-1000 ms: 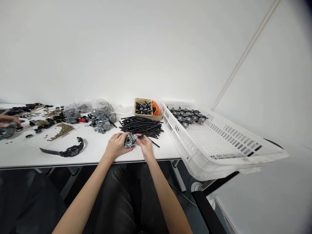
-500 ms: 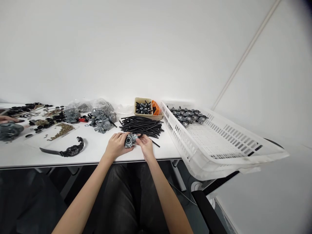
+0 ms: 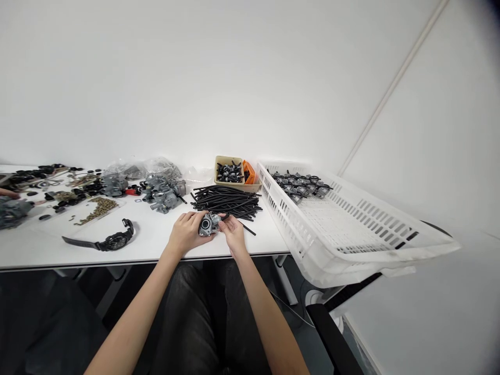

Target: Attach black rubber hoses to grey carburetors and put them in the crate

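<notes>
Just in front of the bundle of black hoses (image 3: pixel 226 203), I hold one carburetor (image 3: pixel 207 225) between my two hands, low over the desk (image 3: pixel 148 245) and almost touching the hoses. My left hand (image 3: pixel 187 233) wraps its left side, the fingers (image 3: pixel 196 220) curled together and clamped on the grey metal body. My right hand (image 3: pixel 234 234) meets it from the other side, its fingers (image 3: pixel 226 219) pinched together on the carburetor's right end. Both bare forearms angle inward from the bottom of my view, with my wrists near the desk's front edge.

Behind the hoses sits one tan box (image 3: pixel 223 170) of small black fittings, with one orange piece (image 3: pixel 248 172) at its right end. To the right of the hoses stands one white plastic crate (image 3: pixel 287 229), holding a tightly packed group of about a dozen carburetors (image 3: pixel 300 185). To their left lie two clear plastic bags (image 3: pixel 162 167), a cluster of at least two carburetors (image 3: pixel 164 192), and one black wristwatch (image 3: pixel 113 242). At the far left, a co-worker's hand (image 3: pixel 8 194) shows at the frame's edge.
</notes>
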The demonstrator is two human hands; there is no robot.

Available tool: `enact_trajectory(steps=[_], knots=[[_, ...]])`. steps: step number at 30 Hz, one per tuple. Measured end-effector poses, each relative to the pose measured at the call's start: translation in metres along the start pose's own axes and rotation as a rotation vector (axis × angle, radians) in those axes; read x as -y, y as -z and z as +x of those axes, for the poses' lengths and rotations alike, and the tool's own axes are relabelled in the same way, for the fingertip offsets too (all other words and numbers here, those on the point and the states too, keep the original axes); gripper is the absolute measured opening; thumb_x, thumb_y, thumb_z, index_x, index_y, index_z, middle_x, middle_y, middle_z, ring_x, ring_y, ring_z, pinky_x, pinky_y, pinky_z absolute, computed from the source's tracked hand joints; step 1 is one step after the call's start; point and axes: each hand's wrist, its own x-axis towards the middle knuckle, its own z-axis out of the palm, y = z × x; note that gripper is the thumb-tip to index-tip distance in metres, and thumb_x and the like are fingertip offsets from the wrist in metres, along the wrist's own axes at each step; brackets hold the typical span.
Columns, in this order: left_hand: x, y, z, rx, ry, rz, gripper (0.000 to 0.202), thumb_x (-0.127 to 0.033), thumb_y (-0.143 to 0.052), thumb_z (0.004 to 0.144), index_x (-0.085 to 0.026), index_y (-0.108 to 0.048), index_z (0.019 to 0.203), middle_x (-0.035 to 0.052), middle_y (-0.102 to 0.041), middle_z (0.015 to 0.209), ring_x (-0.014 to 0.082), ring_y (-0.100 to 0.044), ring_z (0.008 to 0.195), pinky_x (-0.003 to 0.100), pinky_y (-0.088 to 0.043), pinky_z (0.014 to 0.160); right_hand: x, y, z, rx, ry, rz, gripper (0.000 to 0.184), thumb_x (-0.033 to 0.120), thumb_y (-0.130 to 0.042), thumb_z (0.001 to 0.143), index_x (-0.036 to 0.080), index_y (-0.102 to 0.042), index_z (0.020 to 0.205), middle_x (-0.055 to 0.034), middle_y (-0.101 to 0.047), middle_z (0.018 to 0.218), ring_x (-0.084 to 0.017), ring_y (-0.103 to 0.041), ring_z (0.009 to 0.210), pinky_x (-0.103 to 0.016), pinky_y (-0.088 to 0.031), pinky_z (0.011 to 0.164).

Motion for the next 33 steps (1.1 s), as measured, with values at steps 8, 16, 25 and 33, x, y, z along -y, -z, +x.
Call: enact_trajectory(steps=[8, 16, 25, 33], knots=[[-0.0013, 0.0015, 0.0009, -0.013, 0.004, 0.002, 0.055, -0.050, -0.062, 0.073, -0.014, -0.051, 0.113, 0.0124, -0.067, 0.096, 0.0276, -0.061, 0.087, 0.039, -0.047, 0.078, -0.0008, 0.0008, 0.0008, 0.019, 0.007, 0.009, 0.028, 0.035, -0.071, 0.070, 0.020, -0.068, 0.093, -0.0028, -0.068, 0.085, -0.015, -0.060, 0.071, -0.026, -0.050, 0.063], [0.0001, 0.0007, 0.0001, 0.009, -0.010, 0.021, 0.056, -0.050, -0.063, 0.072, -0.012, -0.053, 0.112, 0.0131, -0.067, 0.095, 0.0279, -0.060, 0.086, 0.039, -0.046, 0.077, -0.0026, 0.0012, 0.0013, 0.007, -0.019, 0.010, 0.029, 0.033, -0.073, 0.068, 0.019, -0.067, 0.092, -0.0037, -0.069, 0.090, -0.016, -0.062, 0.078, -0.026, -0.050, 0.067], [-0.0001, -0.0001, -0.0006, 0.002, -0.012, 0.031, 0.055, -0.048, -0.064, 0.072, -0.012, -0.054, 0.112, 0.0130, -0.067, 0.094, 0.0277, -0.061, 0.086, 0.039, -0.046, 0.078, -0.0060, 0.0028, 0.0034, 0.002, -0.025, -0.002, 0.028, 0.033, -0.074, 0.067, 0.019, -0.068, 0.090, -0.0038, -0.070, 0.088, -0.017, -0.063, 0.078, -0.026, -0.049, 0.066], [0.0008, -0.0001, -0.0010, 0.012, -0.007, 0.019, 0.055, -0.047, -0.063, 0.073, -0.013, -0.053, 0.114, 0.0129, -0.067, 0.096, 0.0279, -0.061, 0.088, 0.039, -0.046, 0.079, -0.0067, 0.0033, 0.0040, 0.014, -0.014, 0.016, 0.024, 0.030, -0.073, 0.068, 0.019, -0.068, 0.089, -0.0032, -0.071, 0.087, -0.017, -0.063, 0.078, -0.026, -0.049, 0.067]])
